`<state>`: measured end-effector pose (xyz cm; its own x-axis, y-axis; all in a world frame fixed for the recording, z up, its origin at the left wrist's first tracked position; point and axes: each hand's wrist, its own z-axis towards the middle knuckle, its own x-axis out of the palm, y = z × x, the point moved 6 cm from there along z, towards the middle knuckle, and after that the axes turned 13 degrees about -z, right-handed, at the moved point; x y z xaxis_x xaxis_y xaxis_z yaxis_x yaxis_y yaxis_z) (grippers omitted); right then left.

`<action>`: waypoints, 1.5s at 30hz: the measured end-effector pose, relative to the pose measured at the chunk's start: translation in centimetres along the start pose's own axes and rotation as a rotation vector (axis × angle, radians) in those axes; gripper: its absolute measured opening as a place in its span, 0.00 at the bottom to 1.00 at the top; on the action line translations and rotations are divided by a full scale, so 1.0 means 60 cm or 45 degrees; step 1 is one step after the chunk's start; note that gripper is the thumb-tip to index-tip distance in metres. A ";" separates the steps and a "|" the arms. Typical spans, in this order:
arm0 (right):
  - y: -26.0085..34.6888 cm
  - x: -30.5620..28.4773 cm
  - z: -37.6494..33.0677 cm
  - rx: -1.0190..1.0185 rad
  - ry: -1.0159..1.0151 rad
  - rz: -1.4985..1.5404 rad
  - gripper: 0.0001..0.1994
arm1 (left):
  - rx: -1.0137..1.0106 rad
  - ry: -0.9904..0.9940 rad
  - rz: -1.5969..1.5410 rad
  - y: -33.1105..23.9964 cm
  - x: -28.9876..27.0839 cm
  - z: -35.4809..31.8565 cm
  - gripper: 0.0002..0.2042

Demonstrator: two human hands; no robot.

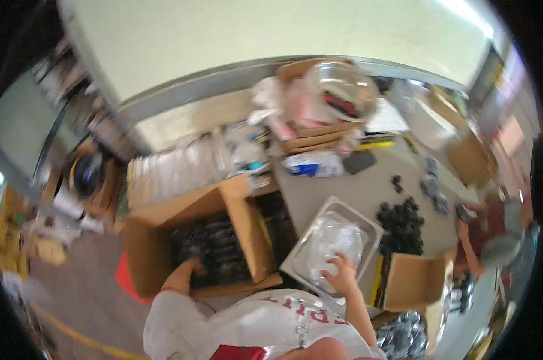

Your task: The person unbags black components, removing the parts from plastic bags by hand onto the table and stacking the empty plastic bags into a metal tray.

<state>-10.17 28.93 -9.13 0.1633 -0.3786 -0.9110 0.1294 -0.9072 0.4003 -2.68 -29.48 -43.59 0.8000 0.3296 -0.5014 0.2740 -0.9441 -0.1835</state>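
Observation:
My left hand [191,270] reaches over the near side of an open cardboard box [145,252] standing to the left. Rows of dark, shiny items [214,240] fill the box; their kind is too blurred to name. The fingers of that hand are lost in blur against them. My right hand [342,275] is over a pale shallow tray [294,255] on the table, fingers apart. Beneath its fingertips lies clear plastic [331,237], perhaps a bag, inside the tray. Whether the fingertips touch the plastic I cannot tell.
Small black pieces [400,225] are heaped right of the tray. A smaller open carton [414,279] stands near right. Farther back are a clear round tub [341,90], a blue-and-white packet [313,165] and stacked white sheets [181,171]. Another person [493,234] is at the right.

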 end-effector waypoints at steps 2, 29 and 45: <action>-0.001 -0.020 -0.011 0.051 -0.208 0.065 0.15 | 0.056 -0.259 -0.302 -0.114 -0.090 -0.049 0.22; 0.125 -0.053 0.040 -0.026 -0.288 -0.030 0.07 | 0.045 -0.762 -0.432 -0.150 -0.323 -0.111 0.14; 0.161 -0.042 0.027 0.099 0.081 1.496 0.19 | 1.144 0.119 -2.434 -0.708 -0.291 -0.460 0.25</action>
<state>-10.93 20.83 -3.11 0.1914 -0.9813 0.0207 -0.1930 -0.0169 0.9811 -13.53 4.61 -3.72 -0.0675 0.6178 0.7834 0.3390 0.7527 -0.5644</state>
